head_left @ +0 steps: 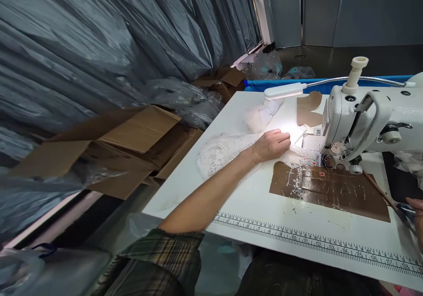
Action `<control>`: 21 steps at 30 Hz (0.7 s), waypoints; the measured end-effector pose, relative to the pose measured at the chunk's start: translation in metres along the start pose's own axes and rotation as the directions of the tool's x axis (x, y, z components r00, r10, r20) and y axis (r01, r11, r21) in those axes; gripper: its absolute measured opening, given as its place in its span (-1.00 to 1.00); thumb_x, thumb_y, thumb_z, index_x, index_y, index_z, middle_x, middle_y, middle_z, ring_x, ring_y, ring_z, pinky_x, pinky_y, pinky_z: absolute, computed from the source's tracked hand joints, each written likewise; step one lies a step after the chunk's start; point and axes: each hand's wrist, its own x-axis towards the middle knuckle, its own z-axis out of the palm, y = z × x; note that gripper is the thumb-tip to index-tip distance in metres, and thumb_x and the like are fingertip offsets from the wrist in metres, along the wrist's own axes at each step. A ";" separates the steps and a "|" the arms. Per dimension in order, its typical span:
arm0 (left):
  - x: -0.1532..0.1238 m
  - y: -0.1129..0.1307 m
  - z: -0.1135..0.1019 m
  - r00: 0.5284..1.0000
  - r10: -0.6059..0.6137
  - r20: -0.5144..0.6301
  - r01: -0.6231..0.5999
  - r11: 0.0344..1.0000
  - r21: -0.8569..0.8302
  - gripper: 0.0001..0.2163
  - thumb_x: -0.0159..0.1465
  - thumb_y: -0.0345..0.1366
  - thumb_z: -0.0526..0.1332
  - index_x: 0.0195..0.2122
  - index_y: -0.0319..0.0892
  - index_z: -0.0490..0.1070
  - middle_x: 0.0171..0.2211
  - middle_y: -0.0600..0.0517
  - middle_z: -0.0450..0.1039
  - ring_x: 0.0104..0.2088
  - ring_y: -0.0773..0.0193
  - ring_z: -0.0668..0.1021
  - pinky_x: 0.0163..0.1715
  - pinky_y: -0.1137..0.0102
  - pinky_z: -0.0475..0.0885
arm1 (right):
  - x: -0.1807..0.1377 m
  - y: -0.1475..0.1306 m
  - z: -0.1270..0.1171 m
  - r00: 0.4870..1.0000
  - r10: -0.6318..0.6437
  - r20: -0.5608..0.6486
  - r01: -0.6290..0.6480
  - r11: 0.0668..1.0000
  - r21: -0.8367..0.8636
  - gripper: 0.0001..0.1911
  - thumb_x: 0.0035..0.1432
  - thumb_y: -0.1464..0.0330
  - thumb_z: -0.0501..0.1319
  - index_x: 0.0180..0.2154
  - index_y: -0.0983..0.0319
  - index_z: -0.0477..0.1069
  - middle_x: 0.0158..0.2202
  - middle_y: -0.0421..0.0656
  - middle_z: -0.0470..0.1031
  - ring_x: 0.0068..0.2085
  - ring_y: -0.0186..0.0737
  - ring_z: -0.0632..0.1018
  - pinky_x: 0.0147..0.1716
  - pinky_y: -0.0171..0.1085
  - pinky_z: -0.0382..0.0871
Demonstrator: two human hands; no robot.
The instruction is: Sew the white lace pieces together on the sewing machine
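Observation:
My left hand is closed on white lace fabric, pressing it to the table to the left of the sewing machine's needle area. The lace runs from there toward the presser foot. At the right edge my right hand is partly cut off by the frame. Its fingers are closed at the end of a long thin tool with a brownish shaft and a dark end; its exact kind is unclear. The white sewing machine stands between the hands, with brown tape stuck on the table before it.
A lit lamp on a bendy arm hangs over the lace. A brown cut-out piece lies behind. A printed ruler follows the table's front edge. To the left stand an open cardboard box and clear plastic bags.

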 end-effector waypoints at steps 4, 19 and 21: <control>0.001 -0.001 -0.004 0.997 -0.006 0.072 0.010 0.999 -0.050 -0.75 0.30 -0.56 -0.02 -0.48 -0.14 0.20 -0.52 0.10 0.35 -0.56 0.35 0.26 -0.52 0.44 0.21 | 0.003 -0.026 -0.004 0.994 -0.112 0.000 0.112 0.994 -0.011 -0.77 0.30 0.26 0.08 -0.09 0.14 0.45 -0.19 -0.10 0.49 -0.21 -0.16 0.53 -0.23 -0.15 0.39; 0.049 0.035 -0.001 0.873 -0.088 0.480 0.358 0.784 -0.507 -0.54 0.32 -0.43 0.09 0.23 -0.35 0.08 -0.18 -0.15 0.54 -0.15 0.17 0.56 -0.23 0.32 0.41 | 0.021 -0.051 0.012 0.952 -0.307 0.008 0.306 0.946 -0.104 -0.73 0.34 0.33 0.04 -0.05 0.25 0.44 -0.19 -0.05 0.48 -0.18 -0.17 0.50 -0.19 -0.21 0.43; 0.049 0.038 0.002 0.868 -0.131 0.479 0.430 0.680 -0.594 -0.57 0.34 -0.39 0.09 0.22 -0.33 0.10 -0.19 -0.12 0.56 -0.17 0.20 0.57 -0.25 0.33 0.43 | 0.025 -0.053 0.019 0.950 -0.311 0.010 0.310 0.944 -0.113 -0.70 0.35 0.33 0.02 -0.02 0.26 0.44 -0.19 -0.03 0.48 -0.18 -0.15 0.49 -0.19 -0.18 0.43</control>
